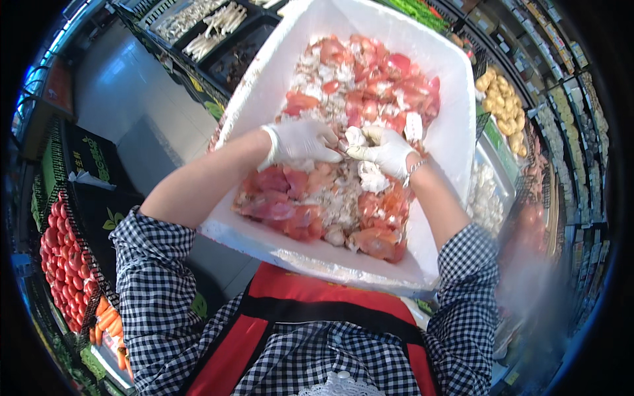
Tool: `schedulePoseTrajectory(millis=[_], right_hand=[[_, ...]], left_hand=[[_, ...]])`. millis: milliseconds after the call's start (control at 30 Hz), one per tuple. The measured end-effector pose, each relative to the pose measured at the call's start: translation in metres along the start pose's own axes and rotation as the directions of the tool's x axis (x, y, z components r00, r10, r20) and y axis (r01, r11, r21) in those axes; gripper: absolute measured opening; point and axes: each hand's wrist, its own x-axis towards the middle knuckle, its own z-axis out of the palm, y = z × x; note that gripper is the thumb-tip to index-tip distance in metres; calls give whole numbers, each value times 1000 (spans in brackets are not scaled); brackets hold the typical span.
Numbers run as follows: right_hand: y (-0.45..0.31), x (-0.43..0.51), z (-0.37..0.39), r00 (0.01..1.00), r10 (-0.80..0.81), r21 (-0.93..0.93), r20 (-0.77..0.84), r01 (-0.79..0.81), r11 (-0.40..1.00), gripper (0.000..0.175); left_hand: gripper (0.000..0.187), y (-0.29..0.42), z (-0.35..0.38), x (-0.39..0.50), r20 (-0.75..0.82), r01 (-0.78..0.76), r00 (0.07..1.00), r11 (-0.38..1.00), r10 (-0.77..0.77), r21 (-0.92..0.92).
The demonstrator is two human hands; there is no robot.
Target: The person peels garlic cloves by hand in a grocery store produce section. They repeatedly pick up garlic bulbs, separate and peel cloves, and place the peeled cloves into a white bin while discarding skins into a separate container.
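A white foam box (448, 153) is in front of me, tilted in view, its near edge close to my red apron. Reddish papery onion skins (282, 218) and pale flaky garlic skins (342, 198) cover its bottom. Over this litter, my right hand (389, 151), in a white glove, grips a white garlic bulb (355, 136). My left hand (307, 142), gloved too, brings its fingertips together beside the bulb; whether they pinch anything is unclear. A crumpled white piece (372, 176) lies just below my right hand.
Pale mushrooms (225, 20) sit in black trays at the upper left. Potatoes (502, 101) and garlic bulbs (485, 200) are on the right. Red round produce (64, 262) and carrots (109, 319) occupy a left stand. Tiled aisle floor (133, 94) runs beyond the box.
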Motion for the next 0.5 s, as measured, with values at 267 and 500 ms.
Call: schedulePoseTrajectory(millis=[267, 500], right_hand=[[-35, -24, -37, 992, -114, 575, 51, 64, 815, 52], [-32, -25, -35, 986, -74, 587, -150, 150, 796, 35]], left_hand=[[33, -2, -16, 0, 120, -67, 977, 793, 174, -605], [39, 6, -12, -2, 77, -46, 986, 684, 148, -728]])
